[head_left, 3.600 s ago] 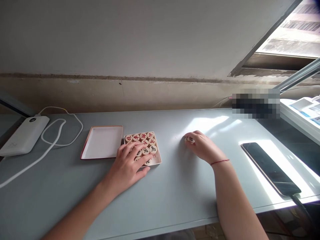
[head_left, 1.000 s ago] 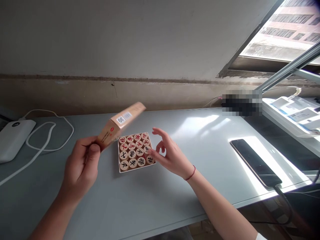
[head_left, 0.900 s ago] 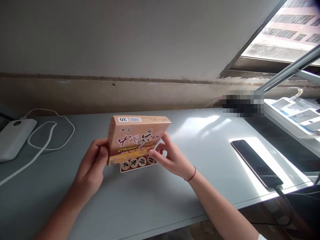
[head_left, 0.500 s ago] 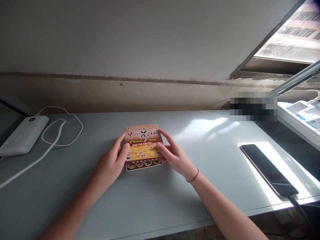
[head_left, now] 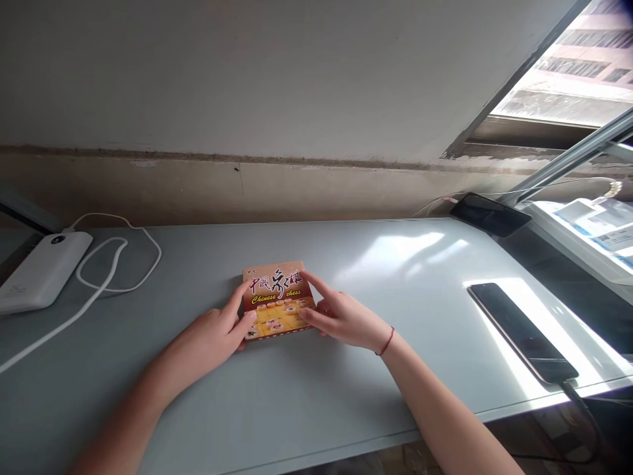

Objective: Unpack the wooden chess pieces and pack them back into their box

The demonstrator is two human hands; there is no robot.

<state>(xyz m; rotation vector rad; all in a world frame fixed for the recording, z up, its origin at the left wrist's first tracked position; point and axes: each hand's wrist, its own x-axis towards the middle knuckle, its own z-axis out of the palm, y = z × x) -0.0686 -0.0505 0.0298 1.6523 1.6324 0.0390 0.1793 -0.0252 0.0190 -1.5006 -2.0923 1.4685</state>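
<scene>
A brown and yellow box printed "Chinese chess" lies face up on the grey table. At its left edge, my left hand grips it, with the thumb on the lower left corner of the top. On the opposite side my right hand holds the box, its index finger along the upper right edge and the thumb on the top face. A red string bracelet circles my right wrist. The fingers under the sides of the box are partly hidden.
At the left are a white power bank and its looped white cable. A phone with a black cable lies at the right. Another dark phone leans at the back right, beside a white tray.
The box has come down flatter and slightly left, and its lower side face with printed round pieces no longer shows. Both hands have moved down with it.
</scene>
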